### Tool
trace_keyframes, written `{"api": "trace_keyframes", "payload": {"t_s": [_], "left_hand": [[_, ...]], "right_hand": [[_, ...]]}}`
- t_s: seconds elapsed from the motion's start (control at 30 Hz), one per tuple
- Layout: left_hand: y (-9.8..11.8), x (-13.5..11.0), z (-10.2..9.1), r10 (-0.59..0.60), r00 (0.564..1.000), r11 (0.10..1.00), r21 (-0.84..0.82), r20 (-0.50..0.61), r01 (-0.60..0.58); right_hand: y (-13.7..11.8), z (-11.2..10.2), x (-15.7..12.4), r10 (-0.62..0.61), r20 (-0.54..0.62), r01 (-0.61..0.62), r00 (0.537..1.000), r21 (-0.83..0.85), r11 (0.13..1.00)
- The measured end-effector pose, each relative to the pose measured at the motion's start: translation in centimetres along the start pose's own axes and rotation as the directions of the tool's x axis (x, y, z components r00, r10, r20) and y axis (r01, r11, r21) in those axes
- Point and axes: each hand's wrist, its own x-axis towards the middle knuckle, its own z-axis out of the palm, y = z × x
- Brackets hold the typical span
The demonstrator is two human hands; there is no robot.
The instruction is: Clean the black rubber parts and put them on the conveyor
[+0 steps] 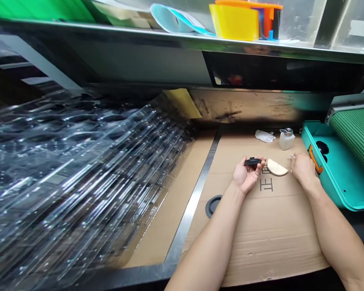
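Note:
My left hand (245,177) is closed round the edge of a small black disc-shaped part (252,161) with a raised tab on top, held above the cardboard sheet (273,230). A cream half-round pad (276,168) lies between my two hands. Beside the teal bin, my right hand (303,166) has its fingers pressed together. A small whitish bit pokes out at its fingertips, too small to name. A black ring-shaped part (211,206) rests on the cardboard, partly hidden behind my left forearm.
Stacked clear plastic trays (87,173) fill the left side. Behind the pad stand a small pump bottle (287,140) and a crumpled white tissue (264,136). The teal bin (336,190) holds black parts, beside a green conveyor belt (359,125). A metal shelf (176,39) runs overhead.

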Motion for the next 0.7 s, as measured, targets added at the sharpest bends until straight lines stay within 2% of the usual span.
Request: {"api": "trace_keyframes", "payload": {"t_s": [0.07,0.17,0.27,0.33,0.43,0.57,0.7], "left_hand": [[-0.2,0.0,0.1,-0.031,0.999,0.998,0.046,-0.034,0.032],[-0.7,0.0,0.2,-0.039,0.997,0.992,0.115,-0.07,0.046],[-1.4,0.3,0.2,-0.03,0.994,0.979,0.199,-0.101,0.05],[-2.0,0.5,0.0,-0.011,0.994,0.96,0.279,-0.107,0.041],[-3.1,0.7,-0.2,0.067,0.994,0.9,0.436,-0.081,-0.025],[-4.4,0.7,-0.3,0.2,0.978,0.787,0.605,-0.065,-0.121],[-4.8,0.5,-0.1,0.212,0.976,0.729,0.673,-0.051,-0.123]], "right_hand": [[-0.5,0.1,0.0,-0.142,-0.098,0.157,0.985,0.16,0.975],[-1.9,0.1,-0.5,-0.282,-0.212,0.345,0.936,0.385,0.856],[-3.3,0.0,-1.3,-0.325,-0.24,0.404,0.915,0.514,0.756],[-3.8,0.1,-1.7,-0.36,-0.217,0.418,0.907,0.554,0.72],[-4.2,0.6,-2.0,-0.436,-0.158,0.449,0.886,0.525,0.723],[-4.2,1.0,-2.3,-0.492,-0.124,0.502,0.862,0.351,0.79],[-4.3,0.8,-2.4,-0.488,-0.061,0.489,0.871,0.214,0.846]]}}
